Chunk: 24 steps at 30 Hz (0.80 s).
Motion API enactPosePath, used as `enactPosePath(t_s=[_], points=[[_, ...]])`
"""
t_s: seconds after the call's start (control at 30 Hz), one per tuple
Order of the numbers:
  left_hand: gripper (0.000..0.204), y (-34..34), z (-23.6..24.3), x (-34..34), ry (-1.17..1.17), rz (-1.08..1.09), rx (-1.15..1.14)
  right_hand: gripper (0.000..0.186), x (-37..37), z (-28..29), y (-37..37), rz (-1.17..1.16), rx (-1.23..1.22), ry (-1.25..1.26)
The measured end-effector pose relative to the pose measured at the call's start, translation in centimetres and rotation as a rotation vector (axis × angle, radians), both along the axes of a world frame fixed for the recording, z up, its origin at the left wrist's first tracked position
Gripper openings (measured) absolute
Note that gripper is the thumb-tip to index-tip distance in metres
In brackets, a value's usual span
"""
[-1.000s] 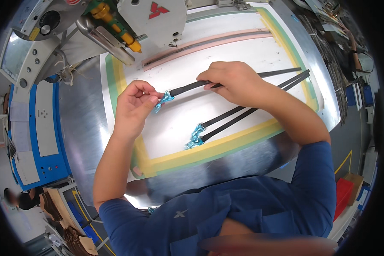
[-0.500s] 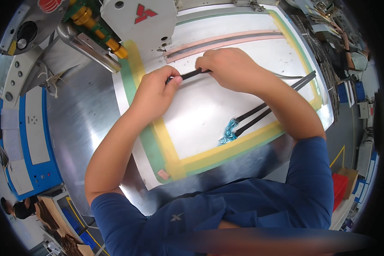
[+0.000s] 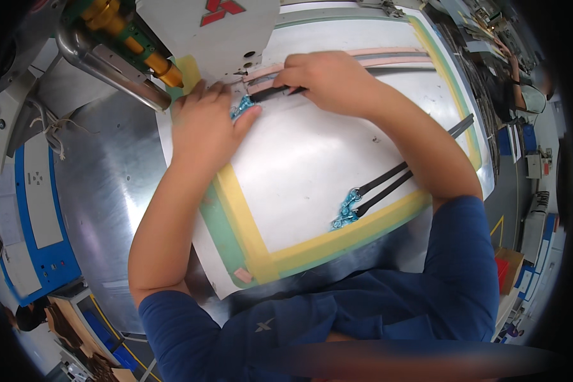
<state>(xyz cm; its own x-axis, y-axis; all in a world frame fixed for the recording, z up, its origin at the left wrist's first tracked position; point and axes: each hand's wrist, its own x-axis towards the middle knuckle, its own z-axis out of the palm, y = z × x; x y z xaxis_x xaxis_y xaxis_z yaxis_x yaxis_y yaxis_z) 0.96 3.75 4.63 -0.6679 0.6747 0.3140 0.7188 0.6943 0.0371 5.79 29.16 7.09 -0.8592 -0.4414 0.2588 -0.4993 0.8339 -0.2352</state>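
A metal counter (image 3: 108,191) bears a white sheet (image 3: 299,172) bordered with yellow tape (image 3: 239,210). Right of lower centre lie two black straps (image 3: 383,179) with blue ends (image 3: 347,210). At upper centre, the right hand (image 3: 331,83) has its grip pinched on another black strap (image 3: 269,93); the left hand (image 3: 207,127) is spread, that strap's blue tip (image 3: 240,108) between thumb and fingers. Beyond runs a pink-edged strip (image 3: 398,58).
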Motion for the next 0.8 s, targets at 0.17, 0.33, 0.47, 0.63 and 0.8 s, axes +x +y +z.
enactPosePath(t_s=[0.17, 0.33, 0.47, 0.63, 0.8], points=[[0.034, -1.0, -0.4, -1.1, -0.118, -0.051, 0.186, 0.037, -3.0, -1.0, 0.2, 0.031, -0.025, 0.003], [0.025, -0.4, -1.6, -1.9, -0.152, -0.151, 0.277, 0.042, -3.1, -2.2, 0.6, 0.004, -0.128, -0.003], [0.029, -0.1, -2.0, -2.3, -0.113, -0.17, 0.261, 0.045, -3.5, -3.2, 0.8, 0.041, -0.124, 0.028], [0.034, 0.1, -1.4, -1.9, -0.064, -0.143, 0.162, 0.043, -3.4, -3.4, 0.5, 0.015, -0.087, 0.058], [0.035, 0.7, -1.4, -1.6, -0.012, -0.139, 0.117, 0.042, -3.2, -3.4, 0.4, 0.008, -0.072, 0.071]])
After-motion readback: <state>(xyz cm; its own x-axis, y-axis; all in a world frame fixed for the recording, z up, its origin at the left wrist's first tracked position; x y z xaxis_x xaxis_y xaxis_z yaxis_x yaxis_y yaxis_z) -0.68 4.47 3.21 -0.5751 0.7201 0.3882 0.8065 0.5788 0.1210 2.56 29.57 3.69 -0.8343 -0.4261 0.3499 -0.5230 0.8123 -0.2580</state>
